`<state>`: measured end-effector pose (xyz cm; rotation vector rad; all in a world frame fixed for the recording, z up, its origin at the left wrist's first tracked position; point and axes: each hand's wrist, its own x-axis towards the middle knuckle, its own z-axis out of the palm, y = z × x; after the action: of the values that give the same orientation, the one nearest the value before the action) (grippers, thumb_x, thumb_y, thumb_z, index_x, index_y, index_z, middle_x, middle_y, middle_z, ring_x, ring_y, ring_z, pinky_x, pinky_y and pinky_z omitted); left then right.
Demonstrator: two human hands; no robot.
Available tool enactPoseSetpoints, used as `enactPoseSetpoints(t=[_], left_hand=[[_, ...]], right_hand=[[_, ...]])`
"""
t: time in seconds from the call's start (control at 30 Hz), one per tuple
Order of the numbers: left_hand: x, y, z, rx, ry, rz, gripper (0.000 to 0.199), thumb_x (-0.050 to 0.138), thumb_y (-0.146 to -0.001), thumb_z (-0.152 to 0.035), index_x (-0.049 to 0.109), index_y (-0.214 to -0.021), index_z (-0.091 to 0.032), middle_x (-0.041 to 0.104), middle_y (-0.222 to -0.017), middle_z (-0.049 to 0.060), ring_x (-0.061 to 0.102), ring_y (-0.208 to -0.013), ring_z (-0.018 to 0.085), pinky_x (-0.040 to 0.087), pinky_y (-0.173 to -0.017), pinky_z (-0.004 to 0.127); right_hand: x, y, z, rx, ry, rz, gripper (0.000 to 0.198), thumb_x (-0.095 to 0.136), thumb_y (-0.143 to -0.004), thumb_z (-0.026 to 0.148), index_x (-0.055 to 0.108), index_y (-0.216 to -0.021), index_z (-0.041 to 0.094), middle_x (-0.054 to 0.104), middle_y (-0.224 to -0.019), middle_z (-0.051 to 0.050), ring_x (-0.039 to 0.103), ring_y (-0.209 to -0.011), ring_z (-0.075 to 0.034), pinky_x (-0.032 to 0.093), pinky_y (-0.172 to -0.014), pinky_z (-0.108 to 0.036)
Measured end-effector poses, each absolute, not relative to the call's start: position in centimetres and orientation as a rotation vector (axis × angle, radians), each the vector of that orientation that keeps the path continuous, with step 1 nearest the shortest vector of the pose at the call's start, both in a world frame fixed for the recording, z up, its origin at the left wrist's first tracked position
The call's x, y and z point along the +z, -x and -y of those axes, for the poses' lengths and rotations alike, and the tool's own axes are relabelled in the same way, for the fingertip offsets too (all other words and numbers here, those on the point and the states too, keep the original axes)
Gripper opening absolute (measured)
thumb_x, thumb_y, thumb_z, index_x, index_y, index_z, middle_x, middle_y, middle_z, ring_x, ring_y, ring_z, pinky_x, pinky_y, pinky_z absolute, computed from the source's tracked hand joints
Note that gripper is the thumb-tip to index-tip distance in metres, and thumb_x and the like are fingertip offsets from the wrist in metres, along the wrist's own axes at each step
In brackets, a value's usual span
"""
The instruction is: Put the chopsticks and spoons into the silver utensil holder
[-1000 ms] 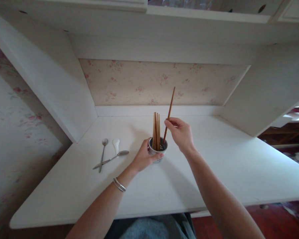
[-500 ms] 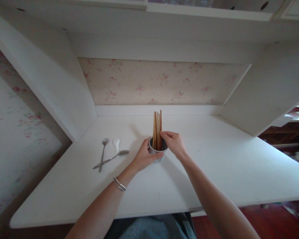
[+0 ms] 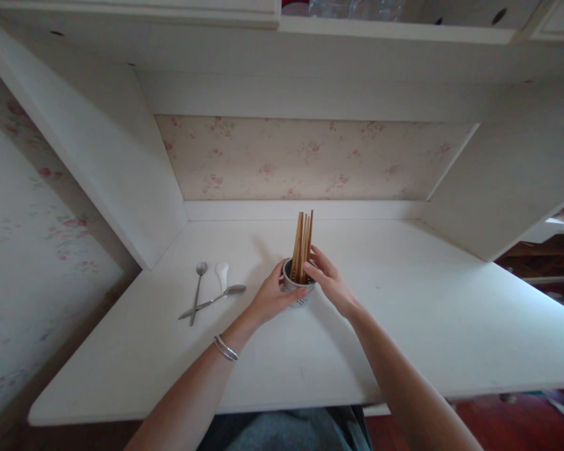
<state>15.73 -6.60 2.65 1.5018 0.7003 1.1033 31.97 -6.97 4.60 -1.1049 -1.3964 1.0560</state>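
Observation:
A metal utensil holder (image 3: 300, 297) with small holes in its side stands on the white counter. Several wooden chopsticks (image 3: 301, 244) rise from it in a bunch, leaning slightly to the right. My left hand (image 3: 270, 297) is wrapped round the holder's left side, its thumb across the front and the other fingers mostly hidden behind. At the holder's right rim, my right hand (image 3: 331, 282) closes on the chopsticks, thumb in front and fingers behind. How many chopsticks it grips is hidden.
Left of the holder lie two crossed metal spoons (image 3: 198, 291) (image 3: 235, 289) and a white spoon (image 3: 222, 272). The white counter (image 3: 404, 313) has a raised side panel (image 3: 98, 150) at each end. A shelf (image 3: 310, 56) overhangs the back, with clear glassware (image 3: 357, 9) above it.
My right hand has gone from pinching a chopstick at the right of the bunch to reaching round the bunch. The chopsticks now tilt further right. My left hand keeps its grip.

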Motion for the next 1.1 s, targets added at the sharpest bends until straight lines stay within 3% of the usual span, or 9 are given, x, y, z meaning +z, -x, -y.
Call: enactPoseSetpoints(t=[0.1,0.17,0.23,0.37,0.5,0.67,0.87,1.0,1.1], left_hand=[[2.9,-15.3,7.0,1.080,-1.529,-0.721,0.076,0.079,-0.064,-0.034,0.045,-0.130,-0.022,0.052,-0.133,0.013,0.051,-0.119,0.026,0.040,-0.100,0.040],[3.2,-14.5,7.4,1.071,-1.555,-0.853,0.085,0.082,-0.059,-0.036,0.042,-0.133,-0.020,0.047,-0.137,0.015,0.048,-0.122,0.028,0.040,-0.099,0.040],[3.7,-12.7,7.5,1.038,-1.624,-1.090,0.082,0.080,-0.059,-0.041,0.046,-0.130,-0.018,0.049,-0.135,0.016,0.051,-0.117,0.027,0.044,-0.093,0.038],[5.1,-6.4,6.4,0.769,-1.901,-1.571,0.037,0.053,-0.080,-0.051,0.065,-0.095,-0.020,0.069,-0.098,0.007,0.063,-0.084,0.020,0.047,-0.075,0.031],[5.2,1.1,4.0,0.260,-2.029,-2.109,0.036,0.044,-0.081,-0.051,0.066,-0.081,-0.022,0.071,-0.088,0.008,0.064,-0.085,0.026,0.044,-0.071,0.033],[2.9,5.9,2.3,-0.088,-1.940,-2.167,0.051,0.038,-0.078,-0.063,0.068,-0.085,-0.021,0.071,-0.092,0.014,0.065,-0.087,0.031,0.044,-0.069,0.034],[2.1,5.5,1.5,-0.130,-1.991,-2.178,0.041,0.039,-0.080,-0.044,0.067,-0.088,-0.015,0.069,-0.099,0.018,0.065,-0.090,0.031,0.044,-0.069,0.033],[3.6,4.8,1.1,0.000,-1.974,-2.160,0.041,0.035,-0.083,-0.045,0.066,-0.083,-0.018,0.071,-0.082,0.012,0.066,-0.081,0.027,0.042,-0.064,0.029],[5.3,4.1,0.8,0.181,-1.989,-2.277,0.042,0.033,-0.084,-0.048,0.065,-0.083,-0.021,0.071,-0.083,0.009,0.065,-0.083,0.026,0.041,-0.062,0.028]], right_hand=[[3.2,-32.2,7.8,1.242,0.987,1.349,0.086,0.070,-0.075,0.040,0.023,-0.146,0.032,0.044,-0.143,-0.006,0.047,-0.126,-0.024,0.039,-0.104,-0.043],[2.6,-32.3,8.1,1.283,0.970,1.343,0.098,0.075,-0.071,0.038,0.015,-0.147,0.034,0.035,-0.148,-0.007,0.043,-0.130,-0.026,0.034,-0.108,-0.046],[2.2,-32.6,8.1,1.277,0.977,1.354,0.104,0.078,-0.068,0.037,0.012,-0.148,0.035,0.029,-0.151,-0.007,0.039,-0.133,-0.026,0.028,-0.111,-0.047],[1.7,-33.0,8.0,1.244,0.994,1.368,0.103,0.078,-0.068,0.036,0.012,-0.147,0.038,0.029,-0.151,-0.005,0.031,-0.137,-0.025,0.021,-0.113,-0.051],[1.4,-33.3,8.2,1.216,1.007,1.367,0.103,0.077,-0.068,0.035,0.010,-0.146,0.041,0.028,-0.151,-0.003,0.024,-0.140,-0.025,0.019,-0.113,-0.053],[1.0,-33.3,8.2,1.206,1.018,1.360,0.103,0.077,-0.068,0.036,0.010,-0.146,0.040,0.027,-0.151,-0.004,0.023,-0.140,-0.026,0.019,-0.113,-0.055],[0.8,-33.1,8.1,1.211,1.040,1.377,0.103,0.077,-0.068,0.036,0.010,-0.146,0.040,0.028,-0.151,-0.003,0.023,-0.140,-0.025,0.019,-0.113,-0.054],[0.9,-32.9,8.2,1.218,1.060,1.365,0.104,0.078,-0.068,0.036,0.010,-0.146,0.040,0.026,-0.152,-0.004,0.028,-0.138,-0.025,0.022,-0.113,-0.053],[0.8,-32.6,8.3,1.224,1.063,1.376,0.107,0.080,-0.064,0.035,0.012,-0.146,0.040,0.029,-0.151,-0.005,0.035,-0.135,-0.027,0.025,-0.111,-0.054]])
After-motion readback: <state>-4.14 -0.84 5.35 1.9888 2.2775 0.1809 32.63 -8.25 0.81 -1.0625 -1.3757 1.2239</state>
